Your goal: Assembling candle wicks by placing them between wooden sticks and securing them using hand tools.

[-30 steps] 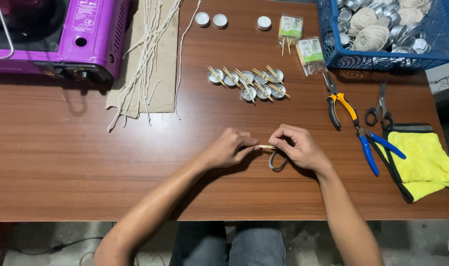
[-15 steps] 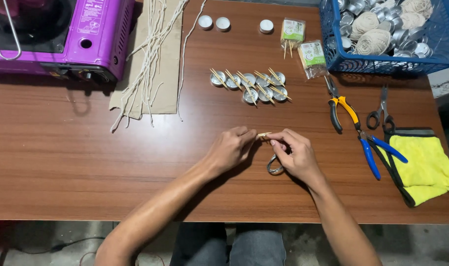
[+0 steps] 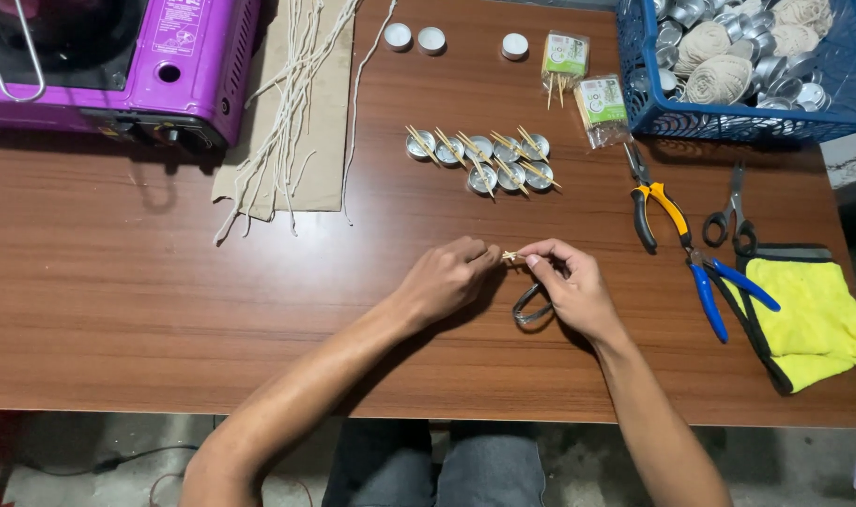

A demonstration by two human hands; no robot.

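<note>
A: Desk [image 3: 165, 319] first: brown wood grain, filling nearly the whole view, its near edge running just below the forearms. What sits farthest from the grip?

B: Up and far to the left of the grip, a purple portable stove [image 3: 118, 56]. Up and far to the right, a blue basket [image 3: 728, 117] with twine balls and metal cups inside. Between them, left of centre, a sheet of cardboard [image 3: 324, 131] with white wick strings [image 3: 287, 122] lying across it.

A: And nearer?

B: To the right of the grip, a yellow cloth [image 3: 822, 319], then blue-handled pliers [image 3: 719, 291], orange-handled pliers [image 3: 658, 211] and scissors [image 3: 733, 216]. Straight above the grip, well apart from it, a cluster of metal tealight cups [image 3: 489, 160] with small sticks laid across them. Beyond those, two packets of sticks [image 3: 587, 80] and three white tealights [image 3: 430, 39].

A: The grip itself?

B: Left hand [image 3: 442, 282] and right hand [image 3: 573, 291] meet fingertip to fingertip. Both are pinched narrow on a pair of small sticks [image 3: 512, 255] held between them, just above the desk. A metal cup [image 3: 531, 305] lies directly below the grip, tucked against the right palm; I cannot tell whether that hand touches it.

A: Room to move?

B: Left of the grip the desk is bare wood all the way out. Above, a bare band separates it from the cup cluster. Right is tighter: the pliers lie near the right wrist.
</note>
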